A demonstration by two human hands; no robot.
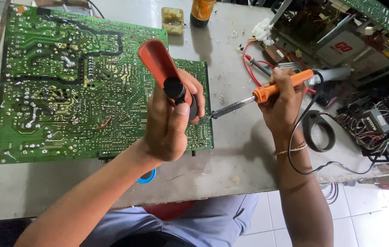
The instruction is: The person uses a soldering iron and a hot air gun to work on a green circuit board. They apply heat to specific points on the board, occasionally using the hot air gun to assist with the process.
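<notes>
A large green circuit board [66, 87] lies solder side up on the grey workbench [235, 151]. My left hand [169, 121] grips an orange and black desoldering pump [163, 68], held upright over the board's right edge, thumb on its black button. My right hand [281, 98] holds an orange-handled soldering iron [267, 91]. Its metal tip points left and meets the board's right edge just beside the pump's nose. The pump's nozzle is hidden behind my left fingers.
A small yellowish tin [172, 20] and an orange bottle [202, 11] stand at the back. Red probe leads [251, 64], opened electronics [354, 36], a black tape ring [319, 130] and a wired module [373, 126] crowd the right side. The iron's black cord [313, 169] loops near the bench edge.
</notes>
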